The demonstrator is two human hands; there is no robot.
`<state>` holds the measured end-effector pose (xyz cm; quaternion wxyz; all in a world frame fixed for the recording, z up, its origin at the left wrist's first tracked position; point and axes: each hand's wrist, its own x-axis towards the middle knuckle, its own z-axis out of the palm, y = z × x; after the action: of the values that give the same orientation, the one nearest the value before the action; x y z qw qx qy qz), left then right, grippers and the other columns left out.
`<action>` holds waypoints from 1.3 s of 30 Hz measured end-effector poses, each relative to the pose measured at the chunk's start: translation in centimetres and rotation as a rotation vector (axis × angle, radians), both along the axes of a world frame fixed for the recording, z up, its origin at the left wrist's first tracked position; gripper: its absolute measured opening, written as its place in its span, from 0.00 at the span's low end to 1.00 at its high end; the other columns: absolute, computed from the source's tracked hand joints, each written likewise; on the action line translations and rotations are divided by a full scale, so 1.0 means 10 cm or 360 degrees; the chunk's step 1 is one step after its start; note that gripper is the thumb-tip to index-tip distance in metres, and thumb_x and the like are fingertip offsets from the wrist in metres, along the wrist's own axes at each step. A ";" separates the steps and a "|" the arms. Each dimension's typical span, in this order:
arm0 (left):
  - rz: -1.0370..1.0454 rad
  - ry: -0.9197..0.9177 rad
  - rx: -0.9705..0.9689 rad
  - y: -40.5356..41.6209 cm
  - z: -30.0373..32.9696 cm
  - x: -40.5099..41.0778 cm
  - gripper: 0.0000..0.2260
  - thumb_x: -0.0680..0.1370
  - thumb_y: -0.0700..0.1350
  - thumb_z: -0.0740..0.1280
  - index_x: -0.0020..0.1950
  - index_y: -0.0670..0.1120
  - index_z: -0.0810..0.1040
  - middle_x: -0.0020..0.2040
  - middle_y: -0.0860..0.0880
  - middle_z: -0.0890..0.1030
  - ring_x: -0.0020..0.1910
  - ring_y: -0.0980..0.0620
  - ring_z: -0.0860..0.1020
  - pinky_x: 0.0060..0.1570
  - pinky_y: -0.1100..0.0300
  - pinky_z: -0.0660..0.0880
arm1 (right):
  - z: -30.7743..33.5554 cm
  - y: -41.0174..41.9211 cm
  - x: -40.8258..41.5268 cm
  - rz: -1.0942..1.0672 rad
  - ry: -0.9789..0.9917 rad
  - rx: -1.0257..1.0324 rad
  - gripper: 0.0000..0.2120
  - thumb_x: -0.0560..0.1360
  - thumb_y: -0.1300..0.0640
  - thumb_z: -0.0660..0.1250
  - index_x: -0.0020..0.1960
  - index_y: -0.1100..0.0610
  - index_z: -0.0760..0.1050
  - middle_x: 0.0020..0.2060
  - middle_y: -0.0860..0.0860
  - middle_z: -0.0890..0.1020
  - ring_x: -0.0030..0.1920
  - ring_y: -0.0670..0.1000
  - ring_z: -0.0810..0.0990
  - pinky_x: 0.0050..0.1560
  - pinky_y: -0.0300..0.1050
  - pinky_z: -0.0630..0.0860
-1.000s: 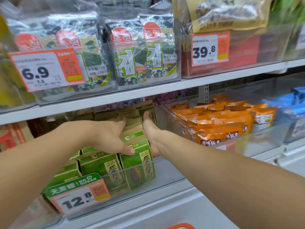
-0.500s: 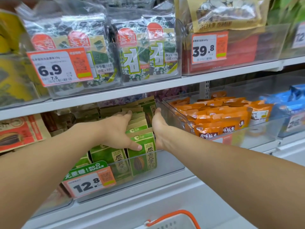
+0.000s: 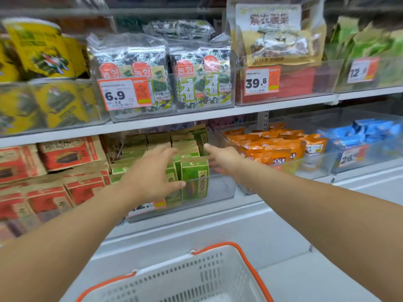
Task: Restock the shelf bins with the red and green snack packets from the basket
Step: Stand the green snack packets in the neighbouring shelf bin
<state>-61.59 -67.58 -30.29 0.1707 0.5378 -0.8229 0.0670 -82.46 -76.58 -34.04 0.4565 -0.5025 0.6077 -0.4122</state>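
The green snack packets (image 3: 194, 178) stand upright in rows inside a clear shelf bin (image 3: 222, 188) on the lower shelf, the front packet pressed close to the bin's clear front wall. Your left hand (image 3: 152, 175) lies over the left side of the front rows, fingers spread and nearly straight, thumb tip touching the face of the front packet; it presses rather than grasps, with nothing enclosed in it. Your right hand (image 3: 222, 159) reaches in along the right side of the same rows, forefinger stretched toward the packets further back, the other fingers loosely bent by the bin's right wall; it grasps nothing you can see. A price tag (image 3: 146, 207) on the bin's front is mostly hidden behind your left wrist.

Just left of the green rows, the red snack packets (image 3: 69, 153) fill the neighbouring space, stacked and leaning, somewhat blurred. To the right, a second clear bin holds orange packets (image 3: 274, 149), and beyond it another holds blue packets (image 3: 366, 134).

On the shelf above, clear bins hold yellow bags (image 3: 41, 51), seaweed packs (image 3: 165, 75) behind a tag reading 6.9, and a tan pouch (image 3: 277, 33) over a tag reading 39.8.

Below your arms, the white basket (image 3: 181, 277) with its orange rim sits at the bottom edge; what shows of its inside looks bare
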 end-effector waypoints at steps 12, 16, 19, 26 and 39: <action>0.0211 0.0367 0.0180 0.45 -0.49 0.45 0.32 0.73 0.54 0.74 0.74 0.47 0.68 0.70 0.49 0.73 0.67 0.49 0.73 0.65 0.54 0.70 | 0.25 0.14 0.26 -0.0117 0.0634 -0.0641 0.07 0.80 0.56 0.68 0.43 0.51 0.80 0.47 0.53 0.85 0.47 0.55 0.84 0.49 0.55 0.83; 0.0191 0.0339 0.0142 0.39 -0.50 0.47 0.31 0.74 0.54 0.73 0.73 0.48 0.68 0.70 0.50 0.72 0.66 0.49 0.73 0.66 0.52 0.70 | 0.26 0.03 0.27 -0.0054 0.0611 -0.0490 0.07 0.80 0.58 0.68 0.43 0.54 0.81 0.45 0.55 0.85 0.43 0.57 0.85 0.37 0.53 0.85; 0.0185 0.0312 0.0178 0.35 -0.57 0.49 0.29 0.74 0.55 0.73 0.72 0.49 0.69 0.68 0.51 0.73 0.64 0.50 0.74 0.63 0.52 0.73 | 0.10 -0.02 0.29 -0.0022 0.0644 -0.0572 0.04 0.78 0.57 0.71 0.45 0.55 0.84 0.44 0.52 0.85 0.44 0.54 0.85 0.42 0.51 0.85; 0.0139 0.0238 0.0217 0.26 -0.71 0.50 0.28 0.74 0.54 0.73 0.71 0.49 0.69 0.66 0.50 0.75 0.61 0.50 0.76 0.61 0.51 0.75 | -0.06 0.04 0.22 -0.0008 0.0725 -0.0723 0.09 0.69 0.48 0.75 0.46 0.49 0.79 0.42 0.47 0.84 0.45 0.50 0.83 0.47 0.55 0.83; 0.0032 0.0141 0.0286 0.23 -0.80 0.54 0.24 0.74 0.55 0.72 0.66 0.50 0.72 0.59 0.52 0.77 0.56 0.50 0.77 0.55 0.53 0.75 | -0.08 0.24 0.09 -0.0013 0.0856 -0.0787 0.26 0.67 0.45 0.78 0.54 0.54 0.69 0.48 0.49 0.76 0.46 0.50 0.76 0.45 0.49 0.76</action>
<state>-56.15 -65.25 -38.31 0.1574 0.5615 -0.8118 -0.0292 -81.59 -74.17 -34.87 0.1434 -0.6856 0.5899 -0.4017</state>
